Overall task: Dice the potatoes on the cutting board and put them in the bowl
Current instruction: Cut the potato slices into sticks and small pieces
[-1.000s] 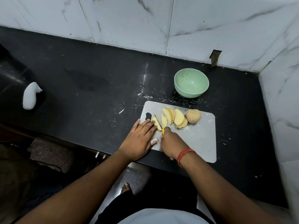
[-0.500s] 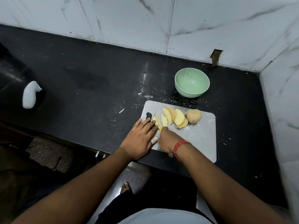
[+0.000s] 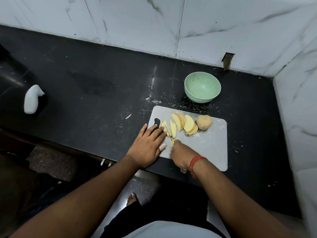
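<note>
A grey cutting board (image 3: 211, 148) lies on the black counter. On it sit a whole unpeeled potato (image 3: 204, 122), a fan of potato slices (image 3: 186, 124) and a few narrow cut strips (image 3: 169, 128) at the left. My left hand (image 3: 147, 145) lies flat with straight fingers pressing the left strips. My right hand (image 3: 181, 153) grips a knife with a yellow handle (image 3: 172, 142); its thin blade reaches into the strips and is mostly hidden. A pale green bowl (image 3: 202, 87) stands behind the board with nothing in it.
A white object (image 3: 31, 99) sits far left on the counter (image 3: 103, 86). Marble-tiled walls close off the back and right side. White crumbs (image 3: 154, 100) lie between board and bowl. The counter's front edge runs just below my hands; a bare foot (image 3: 132, 197) shows on the floor.
My right hand has drawn back towards me along the board with the knife, and the left strip pile shows a further narrow cut. My left hand stays pressed on the strips.
</note>
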Motion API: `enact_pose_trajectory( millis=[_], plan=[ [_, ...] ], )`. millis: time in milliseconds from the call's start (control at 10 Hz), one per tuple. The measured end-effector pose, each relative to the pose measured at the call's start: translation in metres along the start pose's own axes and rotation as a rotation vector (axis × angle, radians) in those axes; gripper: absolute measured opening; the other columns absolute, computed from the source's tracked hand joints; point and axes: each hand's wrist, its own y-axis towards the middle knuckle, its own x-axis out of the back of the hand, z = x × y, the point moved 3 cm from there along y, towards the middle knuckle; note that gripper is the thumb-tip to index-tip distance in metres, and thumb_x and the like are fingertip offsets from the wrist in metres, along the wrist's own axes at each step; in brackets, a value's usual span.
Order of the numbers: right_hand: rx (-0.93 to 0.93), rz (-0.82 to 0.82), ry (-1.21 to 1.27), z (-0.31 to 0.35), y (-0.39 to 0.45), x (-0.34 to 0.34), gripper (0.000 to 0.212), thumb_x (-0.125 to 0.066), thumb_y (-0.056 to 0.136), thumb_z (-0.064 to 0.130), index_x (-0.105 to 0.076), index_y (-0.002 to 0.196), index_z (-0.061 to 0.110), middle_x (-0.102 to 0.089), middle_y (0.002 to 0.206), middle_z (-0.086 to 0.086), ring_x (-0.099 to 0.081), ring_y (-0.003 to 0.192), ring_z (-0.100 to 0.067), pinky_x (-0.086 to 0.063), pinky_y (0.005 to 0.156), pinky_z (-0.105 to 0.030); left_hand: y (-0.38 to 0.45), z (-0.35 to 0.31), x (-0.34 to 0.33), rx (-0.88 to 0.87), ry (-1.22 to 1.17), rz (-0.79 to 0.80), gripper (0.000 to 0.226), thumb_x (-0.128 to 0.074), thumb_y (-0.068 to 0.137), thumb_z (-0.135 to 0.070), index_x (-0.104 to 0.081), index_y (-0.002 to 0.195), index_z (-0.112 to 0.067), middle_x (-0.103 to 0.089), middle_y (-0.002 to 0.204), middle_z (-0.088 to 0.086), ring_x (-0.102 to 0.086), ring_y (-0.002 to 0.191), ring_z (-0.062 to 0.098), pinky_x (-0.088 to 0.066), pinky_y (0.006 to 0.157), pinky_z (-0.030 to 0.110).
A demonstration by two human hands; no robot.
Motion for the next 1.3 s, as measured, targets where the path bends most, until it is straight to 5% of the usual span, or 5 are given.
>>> enact_pose_trajectory(
  millis=[300,800,900,1000,1300],
  plan=[
    [0.029,-0.066,-0.054,0.002,-0.006,-0.005,0.028,-0.072,0.085,0.029,-0.069,0.106,0.011,-0.057,0.095,-0.002,-0.045,0.075,-0.017,-0.033,0.069,-0.022,-0.001,-0.002,0.001,0.003,0.008,-0.01,0.056,-0.029,0.108,-0.048,-0.055,0.145,-0.016,-0.052,0.151,0.005,-0.041,0.144,0.03,-0.025,0.123,0.057],
    [-0.266,-0.305,0.848,-0.015,-0.011,-0.033,0.029,-0.041,0.101,0.021,-0.052,0.124,0.008,-0.035,0.072,0.007,-0.031,0.058,-0.005,-0.028,0.051,-0.015,-0.002,-0.004,0.001,0.009,0.038,-0.003,0.055,-0.031,0.107,-0.048,-0.055,0.146,-0.016,-0.052,0.152,0.005,-0.038,0.146,0.03,-0.025,0.123,0.057],
    [-0.238,-0.516,0.807,-0.018,-0.004,-0.042,0.02,-0.06,0.071,0.059,-0.061,0.071,0.039,-0.019,0.054,0.02,-0.007,0.041,0.001,-0.002,0.035,-0.011,-0.002,-0.004,0.001,0.014,0.034,-0.002,0.056,-0.031,0.107,-0.048,-0.054,0.147,-0.016,-0.051,0.153,0.005,-0.037,0.147,0.03,-0.024,0.123,0.057],
    [-0.197,-0.069,0.545,-0.016,-0.009,-0.073,0.047,-0.067,0.083,0.044,-0.04,0.064,0.011,-0.061,0.089,0.013,-0.054,0.071,-0.002,-0.04,0.065,-0.017,-0.003,-0.004,0.0,0.016,0.024,0.0,0.056,-0.032,0.107,-0.049,-0.053,0.148,-0.016,-0.049,0.155,0.004,-0.035,0.148,0.03,-0.022,0.124,0.056],
    [-0.217,-0.324,0.997,-0.02,-0.039,-0.05,0.006,-0.035,0.103,0.016,-0.039,0.101,0.011,-0.044,0.071,-0.002,-0.042,0.058,-0.015,-0.029,0.047,-0.026,-0.005,-0.005,0.002,0.023,-0.008,-0.009,0.058,-0.031,0.108,-0.051,-0.05,0.149,-0.016,-0.047,0.153,0.007,-0.036,0.147,0.03,-0.022,0.123,0.058]
  ],
)
